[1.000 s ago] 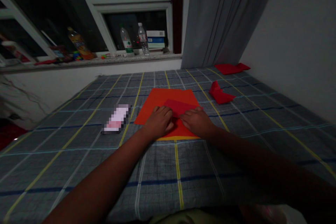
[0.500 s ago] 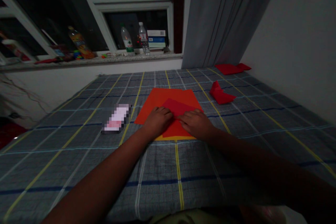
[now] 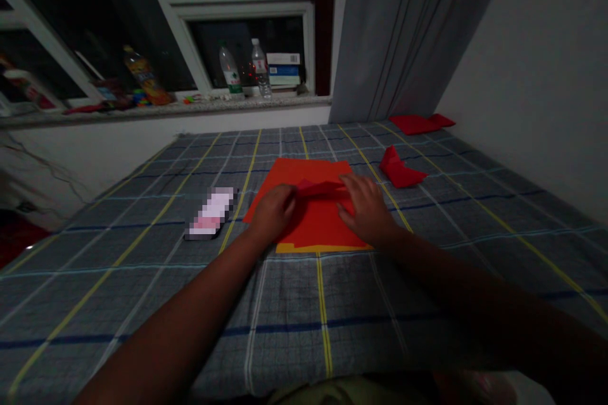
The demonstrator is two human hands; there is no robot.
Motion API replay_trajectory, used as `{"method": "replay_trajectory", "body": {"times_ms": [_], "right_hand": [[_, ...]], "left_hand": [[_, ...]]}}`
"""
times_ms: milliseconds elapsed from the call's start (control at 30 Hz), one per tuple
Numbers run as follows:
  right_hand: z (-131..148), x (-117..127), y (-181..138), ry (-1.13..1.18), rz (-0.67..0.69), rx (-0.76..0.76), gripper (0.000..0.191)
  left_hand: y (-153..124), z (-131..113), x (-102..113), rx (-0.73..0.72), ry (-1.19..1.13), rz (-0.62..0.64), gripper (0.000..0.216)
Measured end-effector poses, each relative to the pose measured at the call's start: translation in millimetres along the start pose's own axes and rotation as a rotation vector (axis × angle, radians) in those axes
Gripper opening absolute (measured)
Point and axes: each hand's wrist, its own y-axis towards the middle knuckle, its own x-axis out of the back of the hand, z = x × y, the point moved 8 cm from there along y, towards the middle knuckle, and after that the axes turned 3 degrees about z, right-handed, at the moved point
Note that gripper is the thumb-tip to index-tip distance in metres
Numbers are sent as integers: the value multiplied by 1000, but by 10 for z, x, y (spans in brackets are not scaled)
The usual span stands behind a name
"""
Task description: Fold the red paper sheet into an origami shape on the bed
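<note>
A folded piece of red paper (image 3: pixel 319 191) stands slightly raised off the sheets between my hands. At its left end, my left hand (image 3: pixel 273 210) is closed, thumb and fingers pinching the edge. My right hand (image 3: pixel 369 207) is at the right end, its thumb and fingers spread apart, with the fingertips by the paper's far edge. Below lie flat orange-red sheets (image 3: pixel 304 171), with a yellow strip (image 3: pixel 323 249) showing along the near side. The fold's underside is in shadow.
A phone (image 3: pixel 212 213) lies to the left on the checked cloth (image 3: pixel 166 291). On the right is a folded red paper shape (image 3: pixel 401 169), with more red pieces (image 3: pixel 415 124) farther back. Bottles (image 3: pixel 231 73) and stacked boxes (image 3: pixel 284 69) line the windowsill.
Both hands have moved apart from the middle. The red folded paper, earlier pressed flat under my fingers, is now lifted at an angle. My right hand has spread its fingers.
</note>
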Motion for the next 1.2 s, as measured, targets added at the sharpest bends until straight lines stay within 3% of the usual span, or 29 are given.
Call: {"method": "replay_trajectory", "body": {"times_ms": [100, 200, 267, 367, 500, 600, 733, 1033, 1200], "right_hand": [[-109, 149, -3, 10, -152, -77, 77], [-112, 256, -22, -33, -210, -79, 82], [-8, 279, -38, -56, -189, 4, 78], [299, 190, -84, -31, -33, 242, 71], [657, -11, -173, 9, 209, 463, 65], [693, -116, -163, -14, 275, 451, 41], [576, -228, -136, -20, 333, 401, 28], [432, -334, -141, -38, 396, 354, 20], [426, -345, -146, -63, 420, 342, 18]], "left_hand": [[-30, 74, 193, 150, -202, -163, 21], [-67, 191, 239, 320, -557, -265, 24], [-92, 270, 148, 433, -787, -278, 24], [-145, 356, -72, 586, -951, -233, 25], [-212, 373, -264, 645, -894, -183, 46], [-225, 307, -377, 605, -871, -102, 63], [-235, 278, -398, 579, -746, -33, 72], [-141, 497, -196, 537, -360, -22, 33], [-92, 405, -106, 420, -116, -6, 29]]}}
